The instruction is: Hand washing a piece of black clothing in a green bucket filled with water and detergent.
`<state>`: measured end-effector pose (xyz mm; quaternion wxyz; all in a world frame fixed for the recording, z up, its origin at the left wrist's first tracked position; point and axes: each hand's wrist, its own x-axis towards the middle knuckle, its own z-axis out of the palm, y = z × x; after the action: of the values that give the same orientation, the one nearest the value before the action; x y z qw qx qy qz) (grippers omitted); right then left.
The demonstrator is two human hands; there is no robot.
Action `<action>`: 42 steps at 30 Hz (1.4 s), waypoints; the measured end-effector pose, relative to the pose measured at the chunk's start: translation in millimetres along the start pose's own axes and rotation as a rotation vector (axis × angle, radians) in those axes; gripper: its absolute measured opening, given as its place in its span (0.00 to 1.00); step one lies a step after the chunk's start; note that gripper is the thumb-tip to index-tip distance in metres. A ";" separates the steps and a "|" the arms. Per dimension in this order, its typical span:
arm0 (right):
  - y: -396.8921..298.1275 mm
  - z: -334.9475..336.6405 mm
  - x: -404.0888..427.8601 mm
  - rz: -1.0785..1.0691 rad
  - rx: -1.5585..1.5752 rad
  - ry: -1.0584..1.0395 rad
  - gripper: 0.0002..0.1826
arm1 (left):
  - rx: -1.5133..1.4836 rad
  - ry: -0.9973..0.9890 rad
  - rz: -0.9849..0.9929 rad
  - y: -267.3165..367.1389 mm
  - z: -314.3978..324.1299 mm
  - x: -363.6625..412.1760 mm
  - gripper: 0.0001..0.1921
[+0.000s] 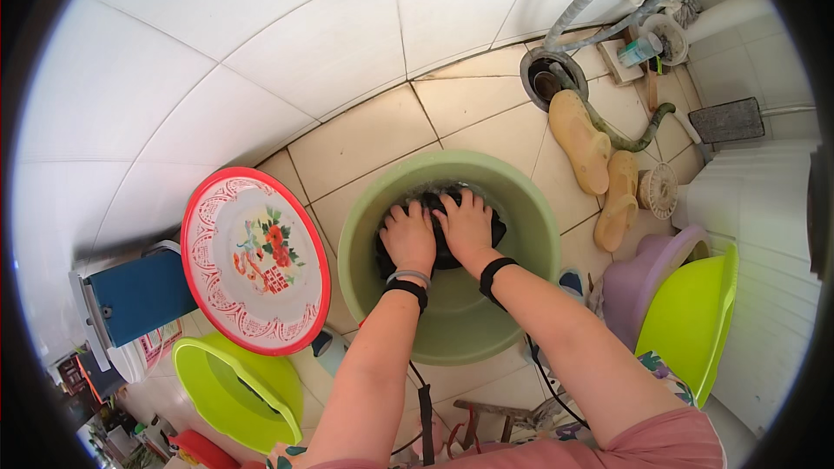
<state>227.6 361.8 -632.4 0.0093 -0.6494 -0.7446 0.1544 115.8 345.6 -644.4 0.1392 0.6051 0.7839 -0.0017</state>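
A round green plastic basin (456,332) stands on the tiled floor in front of me. Inside it, toward the far side, lies a bunched black cloth (448,259), with some foamy water (417,191) along its far edge. My left hand (410,244) rests palm down on the cloth's left part, fingers apart. Beside it, my right hand (468,225) presses on the cloth's right part, its fingers also spread. Both palms are hidden, and so is the cloth beneath them. Black bands circle both wrists; the left also wears a grey ring-like bracelet.
Left of the basin, a red-rimmed enamel tray (215,260) leans above a lime-green basin (287,397). Yellow clogs (576,137) lie at right near a floor drain (531,88) and hoses. Purple (625,286) and lime (684,319) basins lean against a white ribbed appliance (769,234).
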 end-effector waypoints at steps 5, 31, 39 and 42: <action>3.7 -4.9 19.6 0.020 0.088 -0.039 0.17 | -0.094 -0.037 -0.067 3.9 -3.7 12.2 0.16; -13.8 -1.0 -17.1 0.232 0.132 -0.044 0.20 | 0.045 -0.019 -0.012 7.1 -4.7 -32.2 0.15; -6.6 -49.2 1.2 0.177 0.592 0.190 0.20 | -0.220 0.065 -0.058 7.6 -53.1 -14.2 0.18; 12.8 -67.5 -9.4 0.287 0.530 -0.057 0.22 | -0.673 0.085 -0.219 9.6 -64.4 -32.3 0.18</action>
<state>255.9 368.9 -569.5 0.1358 -0.7183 -0.5790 0.3610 118.4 328.5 -573.7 0.2970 0.4373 0.8057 0.2671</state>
